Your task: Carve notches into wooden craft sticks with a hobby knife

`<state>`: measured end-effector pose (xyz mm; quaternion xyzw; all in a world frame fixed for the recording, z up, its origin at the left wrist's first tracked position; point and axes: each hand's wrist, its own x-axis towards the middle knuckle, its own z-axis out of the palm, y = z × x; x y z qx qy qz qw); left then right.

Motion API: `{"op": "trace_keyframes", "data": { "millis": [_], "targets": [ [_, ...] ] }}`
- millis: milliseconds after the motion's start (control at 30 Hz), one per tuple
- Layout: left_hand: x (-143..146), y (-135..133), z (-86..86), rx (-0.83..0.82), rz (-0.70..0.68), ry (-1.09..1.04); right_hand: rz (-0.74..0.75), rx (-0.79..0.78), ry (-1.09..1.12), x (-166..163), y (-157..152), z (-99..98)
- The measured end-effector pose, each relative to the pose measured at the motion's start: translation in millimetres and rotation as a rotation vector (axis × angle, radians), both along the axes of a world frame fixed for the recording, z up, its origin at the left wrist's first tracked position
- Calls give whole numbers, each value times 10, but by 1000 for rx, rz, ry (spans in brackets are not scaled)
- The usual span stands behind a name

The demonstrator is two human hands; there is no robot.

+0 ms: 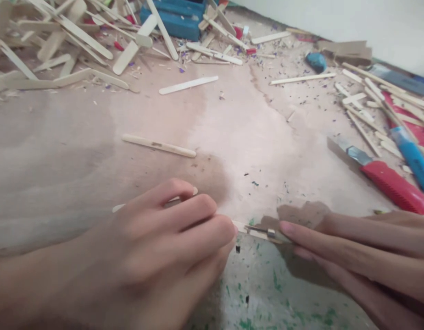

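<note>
My left hand (177, 243) is closed, its curled fingers pressing a pale wooden craft stick (237, 225) to the tabletop. Most of that stick is hidden under the hand. In my right hand (349, 256) is a slim tool (271, 233) with a thin metal tip and a metal collar, its handle mostly covered by the fingers. The tip lies along the stick's exposed end; whether it touches cannot be made out. Another craft stick (119, 207) pokes out from behind the left hand. Farther off lies a stick with a dark slot in it (159, 145).
A red-handled utility knife (393, 183) lies at the right, blade showing, beside a blue pen-like item (413, 158). Craft sticks are heaped at the back left (84, 36) around a blue block (174, 20). Cut pieces and shavings litter the back and right of the table (146, 112).
</note>
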<state>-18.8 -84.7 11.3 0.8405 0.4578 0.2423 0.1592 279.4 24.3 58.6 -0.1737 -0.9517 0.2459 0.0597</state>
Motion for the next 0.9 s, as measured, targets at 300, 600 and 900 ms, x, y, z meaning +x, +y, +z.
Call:
{"op": "trace_keyframes", "data": {
  "millis": [300, 600, 900],
  "targets": [
    [20, 88, -15, -18, 25, -15, -6, 56, -69, 68, 20, 29],
    [-83, 13, 111, 14, 2, 12, -107, 75, -23, 85, -128, -47],
    [-119, 60, 162, 82, -116, 8, -81, 115, -6, -101, -104, 14]
  ]
}}
